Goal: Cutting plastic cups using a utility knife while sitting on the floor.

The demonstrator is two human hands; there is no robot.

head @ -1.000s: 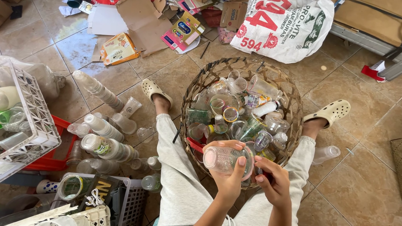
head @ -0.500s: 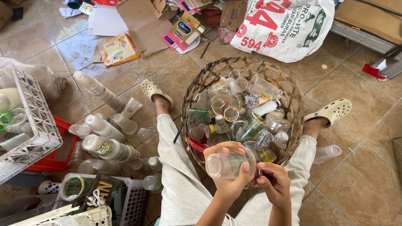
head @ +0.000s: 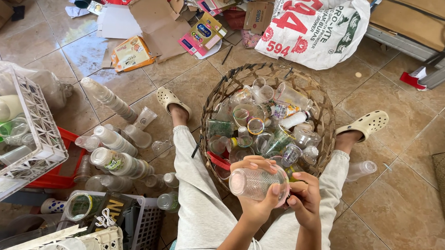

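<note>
Left hand (head: 259,191) fingers wrapped round clear plastic cup (head: 256,183), held sideways over woven basket (head: 218,97); right hand (head: 304,198) fingertips pinching cup rim; advise steady grip, avoid crushing

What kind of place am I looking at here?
Probably a home recycling sorting spot on a tiled floor: a round woven basket full of clear plastic cups, stacked cups beside it, flattened cardboard scattered behind.

Large white sack (head: 314,26) with red and green print just beyond the woven basket (head: 218,97), yellow-and-magenta flat carton (head: 204,33) to the basket's upper left, orange-yellow pouch (head: 130,53) farther left, brown torn cardboard (head: 154,19) between them, perhaps flattened boxes.
</note>
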